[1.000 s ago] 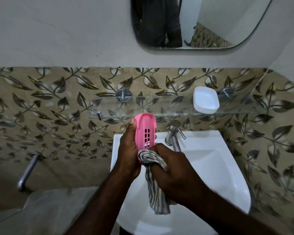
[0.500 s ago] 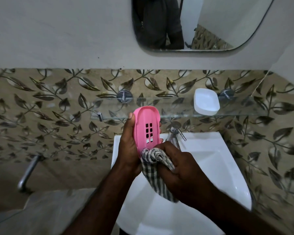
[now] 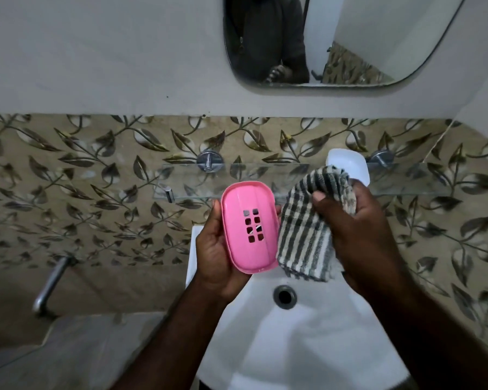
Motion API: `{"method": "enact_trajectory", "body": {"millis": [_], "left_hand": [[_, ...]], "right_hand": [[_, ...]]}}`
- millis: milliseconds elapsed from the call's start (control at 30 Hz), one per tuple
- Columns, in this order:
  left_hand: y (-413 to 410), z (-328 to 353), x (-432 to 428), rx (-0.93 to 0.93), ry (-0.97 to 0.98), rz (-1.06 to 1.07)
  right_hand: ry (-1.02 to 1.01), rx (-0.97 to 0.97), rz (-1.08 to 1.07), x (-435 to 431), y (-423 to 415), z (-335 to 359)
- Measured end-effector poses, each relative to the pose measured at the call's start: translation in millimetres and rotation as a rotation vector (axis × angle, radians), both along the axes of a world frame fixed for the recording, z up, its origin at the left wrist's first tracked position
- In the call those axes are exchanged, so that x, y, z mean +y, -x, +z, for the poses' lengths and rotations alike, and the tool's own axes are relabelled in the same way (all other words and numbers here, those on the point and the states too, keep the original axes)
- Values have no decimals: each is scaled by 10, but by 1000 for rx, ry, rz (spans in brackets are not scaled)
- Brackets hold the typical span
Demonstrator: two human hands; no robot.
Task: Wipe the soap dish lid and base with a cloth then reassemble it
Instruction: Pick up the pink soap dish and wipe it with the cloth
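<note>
Bathroom: leaf tiles on the wall, one mirror [image 3: 335,38], one glass shelf [image 3: 237,180], one white sink [image 3: 307,347] below.
Soap dish parts: two. One pink part [image 3: 248,249] with eight holes, held up over the sink; one white part [image 3: 350,164] on the shelf.
Left hand [image 3: 214,254]: grip wrapped round the pink part's edges.
Right hand [image 3: 358,235]: grip clenched on one striped cloth [image 3: 304,235], just beside the pink part.
Hard to see: the cloth hides a corner of the white part; the sink is cut off at the bottom.

Left hand [image 3: 213,249], palm up, fingers cupped round pink soap dish base [image 3: 237,206]; right hand [image 3: 358,235] beside it, thumb pinching checked cloth [image 3: 302,240]
</note>
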State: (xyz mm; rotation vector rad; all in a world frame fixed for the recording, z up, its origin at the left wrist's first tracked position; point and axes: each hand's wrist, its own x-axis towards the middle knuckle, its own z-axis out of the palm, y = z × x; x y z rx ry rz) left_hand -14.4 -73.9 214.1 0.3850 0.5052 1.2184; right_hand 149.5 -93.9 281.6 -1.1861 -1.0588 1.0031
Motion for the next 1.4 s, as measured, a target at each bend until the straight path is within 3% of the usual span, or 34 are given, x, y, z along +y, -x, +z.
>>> {"method": "enact_trajectory", "body": {"millis": [67, 200, 333, 400, 467, 567, 733, 967, 1167, 1300, 1400], "left_hand": [[-58, 6, -24, 27, -4, -30], [-55, 77, 2, 26, 22, -106], [59, 53, 76, 33, -22, -98], [66, 42, 71, 30, -26, -81], [59, 65, 54, 43, -20, -60], [35, 85, 35, 78, -52, -38], [-23, 101, -7, 110, -73, -35], [117, 183, 85, 177, -35, 65], [-25, 244, 9, 181, -21, -55], [-7, 215, -2, 373, -63, 8], [3, 152, -23, 346, 3, 44]], "right_hand": [[-156, -434, -3, 34, 57, 2], [-483, -948, 305, -172, 309, -179], [-642, -1198, 429, -317, 156, -355], [-532, -1179, 416, -174, 43, -362], [-429, -1016, 337, -42, -7, -310], [-458, -781, 159, 30, 7, -136], [-563, -1083, 196, 52, 147, -184], [-476, -882, 300, -321, 311, -562], [-665, -1010, 150, 22, 296, -242], [-436, -859, 26, 100, 160, -344], [-315, -799, 90, -122, 260, -495]]}}
